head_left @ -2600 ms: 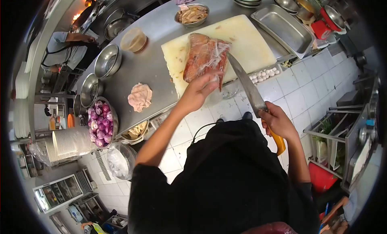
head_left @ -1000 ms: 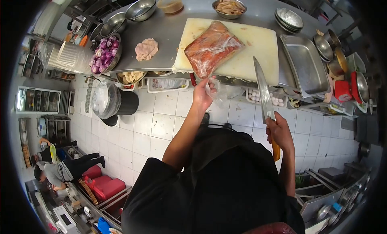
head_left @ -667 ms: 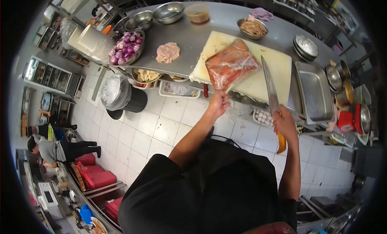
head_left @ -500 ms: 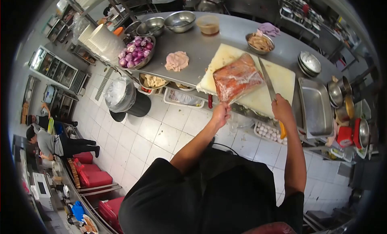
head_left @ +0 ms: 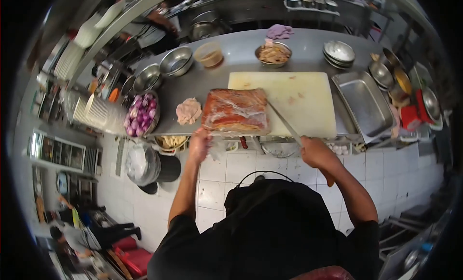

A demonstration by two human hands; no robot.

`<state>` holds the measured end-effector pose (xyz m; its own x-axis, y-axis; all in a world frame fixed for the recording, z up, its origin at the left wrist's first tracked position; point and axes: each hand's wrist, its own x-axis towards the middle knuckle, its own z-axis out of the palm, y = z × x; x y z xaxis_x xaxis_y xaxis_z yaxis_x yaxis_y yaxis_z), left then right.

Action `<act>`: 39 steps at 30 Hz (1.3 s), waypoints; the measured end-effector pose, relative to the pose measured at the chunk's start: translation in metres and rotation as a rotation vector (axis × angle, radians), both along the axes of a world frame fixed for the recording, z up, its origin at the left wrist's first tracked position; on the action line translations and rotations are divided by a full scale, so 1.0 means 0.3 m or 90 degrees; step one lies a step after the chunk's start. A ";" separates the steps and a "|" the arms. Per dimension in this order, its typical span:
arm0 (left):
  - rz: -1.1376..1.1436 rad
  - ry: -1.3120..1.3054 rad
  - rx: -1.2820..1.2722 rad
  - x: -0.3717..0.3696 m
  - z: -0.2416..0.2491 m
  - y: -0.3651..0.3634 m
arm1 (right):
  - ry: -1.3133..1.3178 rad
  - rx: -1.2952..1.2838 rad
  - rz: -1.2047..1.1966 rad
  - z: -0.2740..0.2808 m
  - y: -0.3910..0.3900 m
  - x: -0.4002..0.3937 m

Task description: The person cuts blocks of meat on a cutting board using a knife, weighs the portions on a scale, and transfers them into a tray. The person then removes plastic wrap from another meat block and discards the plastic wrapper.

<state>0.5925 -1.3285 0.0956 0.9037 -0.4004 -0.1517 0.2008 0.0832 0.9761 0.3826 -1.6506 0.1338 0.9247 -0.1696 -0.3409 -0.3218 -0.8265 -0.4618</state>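
Note:
A slab of reddish meat (head_left: 234, 111) in clear plastic wrap lies across the left edge of the white cutting board (head_left: 308, 97). At its near left corner, the fingers of my left hand (head_left: 198, 144) are closed on the gathered plastic wrap (head_left: 215, 146), slightly blurred. My right hand (head_left: 317, 153) grips a long knife (head_left: 285, 122) by its handle, mostly hidden in the fist. The blade points up and left, its tip by the slab's right side. Just left of the slab sits a piece of pale raw meat (head_left: 188, 111) on the steel table.
Left on the table are a bowl of peeled red onions (head_left: 141, 114) and metal bowls (head_left: 176, 61). Behind the board stand a plastic tub (head_left: 208, 54) and a bowl of meat pieces (head_left: 273, 54). A deep steel pan (head_left: 364, 105) flanks it right. A lined bin (head_left: 169, 168) stands below.
The wrapped slab has shifted left from the middle of the board to its left edge, turning straighter. Both hands moved along, the knife still in the right. The camera view has turned.

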 end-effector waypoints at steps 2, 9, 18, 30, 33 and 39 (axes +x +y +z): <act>-0.028 -0.058 0.075 0.068 0.152 -0.024 | 0.014 0.042 -0.034 0.013 0.044 -0.033; -0.310 -0.216 0.196 0.114 0.391 -0.396 | -0.058 0.133 -0.208 0.059 0.077 -0.097; -0.414 -0.049 0.183 -0.013 0.237 -0.819 | 0.031 0.621 -0.480 0.012 0.080 -0.246; -0.360 -0.232 0.203 0.103 0.154 -1.296 | -0.024 0.497 -0.606 0.056 0.073 -0.479; -0.433 -0.381 0.306 0.163 0.081 -1.407 | -0.086 0.518 -0.604 0.025 0.102 -0.481; -0.206 -0.098 0.148 0.617 -0.181 -1.552 | -0.072 0.524 -0.573 0.063 0.161 -0.426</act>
